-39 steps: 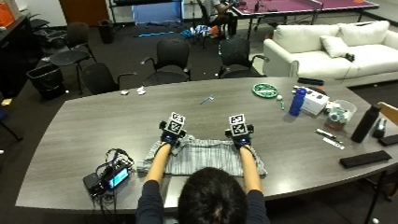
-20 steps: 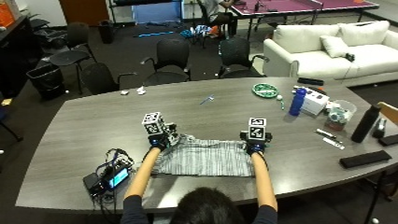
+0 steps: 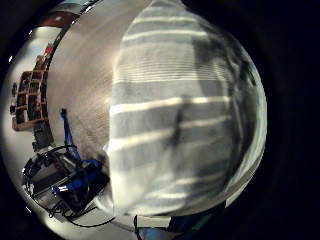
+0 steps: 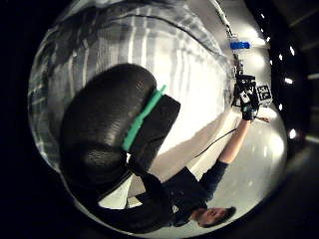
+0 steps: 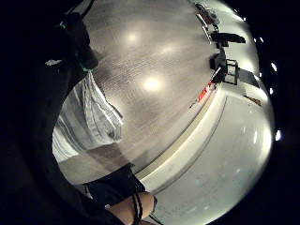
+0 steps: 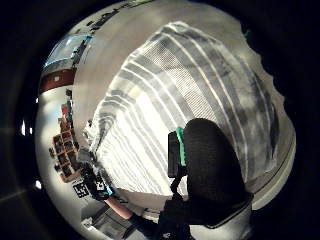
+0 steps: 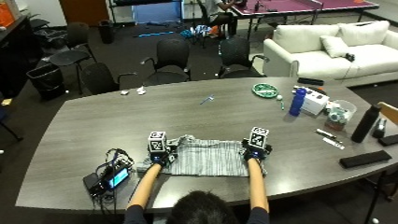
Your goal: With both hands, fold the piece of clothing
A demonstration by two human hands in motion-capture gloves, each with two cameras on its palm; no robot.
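A grey-and-white striped garment (image 7: 205, 161) lies flat on the grey table (image 7: 187, 119), close to the near edge in front of the person. My left hand (image 7: 160, 156) is at its left side, with the thumb (image 4: 114, 129) curled over the cloth (image 4: 164, 55). My right hand (image 7: 253, 153) is at its right side, where the cloth edge (image 5: 86, 119) rises to the fingers. The right thumb (image 6: 212, 165) bends over the striped cloth (image 6: 165, 100). Cloth (image 3: 175, 125) fills the left little finger side palm view.
A black device with cables (image 7: 109, 176) sits just left of the garment. A blue bottle (image 7: 298, 101), white box (image 7: 315, 100), green plate (image 7: 266, 89), pens (image 7: 326, 136), black bottle (image 7: 364, 123) and black case (image 7: 364, 159) lie at the right. Chairs stand beyond the table.
Both hands first spread apart from the garment's far middle to its two sides, then came back along the sides toward the person. The garment stays flat.
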